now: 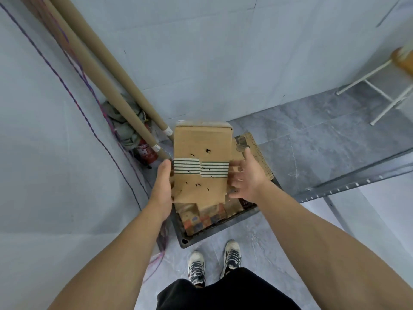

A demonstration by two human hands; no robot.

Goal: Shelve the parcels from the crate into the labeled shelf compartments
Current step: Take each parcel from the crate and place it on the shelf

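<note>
Parcel [202,153] striped-taped, print unreadable; left hand [162,186] grips it; right hand [247,177] spread beside

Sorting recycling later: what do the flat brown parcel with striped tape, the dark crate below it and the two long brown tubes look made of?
Flat brown parcel: matte cardboard, its lower edge torn ragged.
Dark crate: probably moulded plastic, judging by the smooth rounded rim.
Long brown tubes: likely cardboard, dull brown, with white bands near the ends.
</note>
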